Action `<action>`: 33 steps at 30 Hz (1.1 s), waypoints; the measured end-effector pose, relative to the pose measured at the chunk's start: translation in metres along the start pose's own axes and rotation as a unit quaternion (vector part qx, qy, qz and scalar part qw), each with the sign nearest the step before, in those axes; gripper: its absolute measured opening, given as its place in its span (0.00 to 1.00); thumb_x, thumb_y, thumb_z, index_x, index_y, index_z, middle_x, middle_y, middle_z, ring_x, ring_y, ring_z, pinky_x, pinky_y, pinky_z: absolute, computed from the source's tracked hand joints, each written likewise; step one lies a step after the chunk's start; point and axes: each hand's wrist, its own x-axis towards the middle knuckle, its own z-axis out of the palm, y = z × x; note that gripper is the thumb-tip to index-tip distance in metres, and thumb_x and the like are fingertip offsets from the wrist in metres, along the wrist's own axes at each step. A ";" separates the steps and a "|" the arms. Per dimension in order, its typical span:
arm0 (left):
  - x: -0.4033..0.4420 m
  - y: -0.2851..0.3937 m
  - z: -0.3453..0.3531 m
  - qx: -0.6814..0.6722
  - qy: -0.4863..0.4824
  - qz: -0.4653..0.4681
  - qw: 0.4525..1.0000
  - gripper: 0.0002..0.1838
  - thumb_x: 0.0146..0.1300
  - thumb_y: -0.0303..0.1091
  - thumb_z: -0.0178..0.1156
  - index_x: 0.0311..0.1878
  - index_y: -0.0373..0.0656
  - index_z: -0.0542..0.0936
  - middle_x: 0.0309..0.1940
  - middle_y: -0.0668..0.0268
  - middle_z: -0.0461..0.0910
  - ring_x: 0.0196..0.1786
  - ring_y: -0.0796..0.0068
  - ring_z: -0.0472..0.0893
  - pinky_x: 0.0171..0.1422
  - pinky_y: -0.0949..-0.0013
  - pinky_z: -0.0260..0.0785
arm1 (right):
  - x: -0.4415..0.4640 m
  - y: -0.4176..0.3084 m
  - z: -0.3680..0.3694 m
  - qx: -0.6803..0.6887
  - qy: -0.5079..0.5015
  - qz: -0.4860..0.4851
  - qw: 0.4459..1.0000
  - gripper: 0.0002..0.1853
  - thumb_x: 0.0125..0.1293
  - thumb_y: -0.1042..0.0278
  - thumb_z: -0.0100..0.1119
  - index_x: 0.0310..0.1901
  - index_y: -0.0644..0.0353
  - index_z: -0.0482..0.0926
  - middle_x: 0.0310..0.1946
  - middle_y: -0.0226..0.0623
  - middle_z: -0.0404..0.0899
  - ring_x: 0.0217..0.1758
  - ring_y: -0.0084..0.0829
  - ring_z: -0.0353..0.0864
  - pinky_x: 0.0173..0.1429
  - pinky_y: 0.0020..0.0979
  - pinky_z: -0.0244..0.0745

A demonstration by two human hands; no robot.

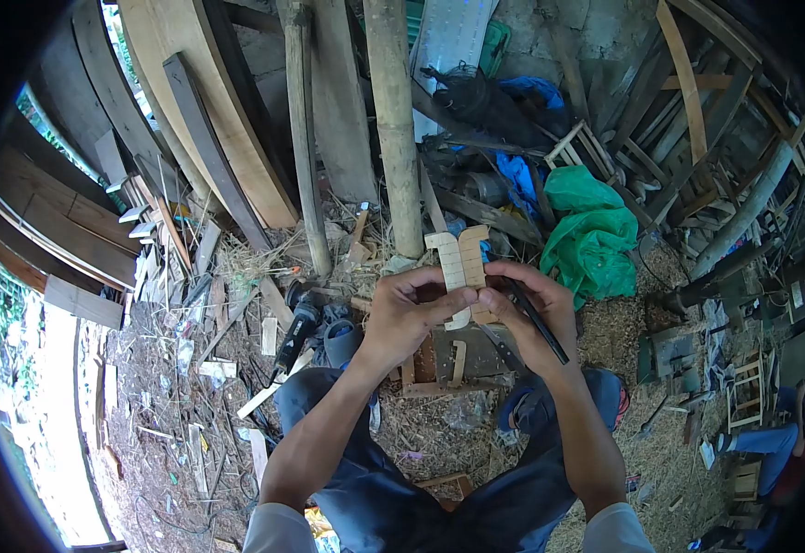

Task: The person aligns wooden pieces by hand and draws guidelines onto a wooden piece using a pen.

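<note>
My left hand (407,309) is closed on a pale, curved wooden piece (451,272) with short lines across it. In my right hand (539,313), a browner wooden piece (472,258) of similar hooked outline is pinched, also lined. The two pieces are held upright side by side, edges touching or nearly so, and the thumbs meet over their lower part. A black pen-like stick (540,324) also rests in my right hand, slanting down over the palm. Below lies a small hooked wooden piece (458,363) on a low wooden block, near a dark flat blade-like strip (502,348).
A black power tool (299,330) lies on the littered ground to the left. Long boards (227,111) and a bamboo post (391,129) stand ahead. A green plastic sack (591,235) is at the right. Another person's leg (771,452) shows at far right.
</note>
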 end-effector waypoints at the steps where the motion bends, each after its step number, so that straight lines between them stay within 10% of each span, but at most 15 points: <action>1: 0.000 0.001 0.000 0.001 -0.001 -0.002 1.000 0.10 0.58 0.26 0.67 0.42 0.36 0.83 0.33 0.66 0.83 0.33 0.86 0.77 0.37 0.80 0.66 | 0.000 -0.001 0.000 -0.001 -0.001 -0.002 1.000 0.16 0.60 0.71 0.66 0.49 0.66 0.78 0.43 0.36 0.80 0.47 0.22 0.78 0.52 0.24 0.73; 33: -0.001 0.001 -0.001 -0.066 0.024 -0.073 0.995 0.11 0.56 0.29 0.68 0.42 0.37 0.83 0.31 0.68 0.83 0.28 0.87 0.74 0.32 0.80 0.63 | 0.004 -0.005 0.001 0.015 -0.015 0.023 1.000 0.16 0.61 0.72 0.64 0.50 0.66 0.78 0.41 0.37 0.81 0.44 0.21 0.78 0.50 0.22 0.72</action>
